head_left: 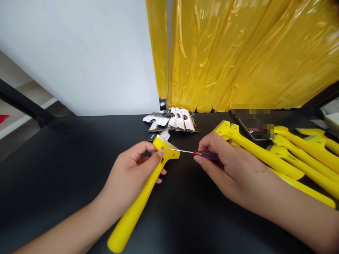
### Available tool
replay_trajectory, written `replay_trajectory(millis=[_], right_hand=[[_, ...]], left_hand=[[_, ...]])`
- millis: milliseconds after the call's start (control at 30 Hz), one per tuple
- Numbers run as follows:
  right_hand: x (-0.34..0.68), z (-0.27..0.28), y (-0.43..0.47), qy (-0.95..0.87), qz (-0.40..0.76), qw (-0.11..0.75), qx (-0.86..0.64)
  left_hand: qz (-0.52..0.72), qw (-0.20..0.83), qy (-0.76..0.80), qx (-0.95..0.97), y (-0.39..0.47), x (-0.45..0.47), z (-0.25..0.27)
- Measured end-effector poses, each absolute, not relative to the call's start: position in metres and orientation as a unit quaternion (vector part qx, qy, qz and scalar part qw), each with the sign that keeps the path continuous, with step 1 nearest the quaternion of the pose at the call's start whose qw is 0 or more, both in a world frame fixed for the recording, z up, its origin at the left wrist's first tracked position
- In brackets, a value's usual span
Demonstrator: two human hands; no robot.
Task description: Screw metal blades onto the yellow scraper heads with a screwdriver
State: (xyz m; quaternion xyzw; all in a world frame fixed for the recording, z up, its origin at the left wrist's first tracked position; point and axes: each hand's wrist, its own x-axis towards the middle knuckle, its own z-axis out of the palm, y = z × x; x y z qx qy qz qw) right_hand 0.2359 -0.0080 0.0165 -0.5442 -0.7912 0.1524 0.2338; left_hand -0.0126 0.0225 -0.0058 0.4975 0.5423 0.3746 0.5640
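Gripping a yellow scraper (144, 192) by the upper part of its handle, the left hand (132, 176) has its fingers curled around the neck and the thumb laid along the head, which steadies the tool with its head tilted up off the black table (66, 169). The handle's butt points back toward the person, so the head faces the other hand. The right hand (230, 169) pinches the dark red handle of a small screwdriver (196, 152) between thumb and fingertips; its thin shaft lies nearly level, and the tip meets a small screw on the scraper's head, judging by the bright dot there. Holding the scraper that close to the head likely keeps it from twisting under the driver.

To the right of the held scraper, a heap of matching yellow scrapers (278, 155) lies with handles running away to the right. Just beyond its head, a fanned stack of printed cardboard cards (177, 121) rests against the foot of a yellow plastic curtain (238, 53).
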Motion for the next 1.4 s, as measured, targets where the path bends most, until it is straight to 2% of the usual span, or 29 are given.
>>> replay_trajectory(millis=[633, 1400], right_hand=[[0.2345, 0.0173, -0.0041, -0.777, 0.229, 0.226, -0.541], [0.2355, 0.0125, -0.0001, -0.79, 0.21, 0.235, -0.526]], left_hand=[[0.379, 0.547, 0.543, 0.512, 0.0228, -0.0133, -0.0045], [0.369, 0.535, 0.54, 0.534, 0.0179, -0.0132, -0.0025]])
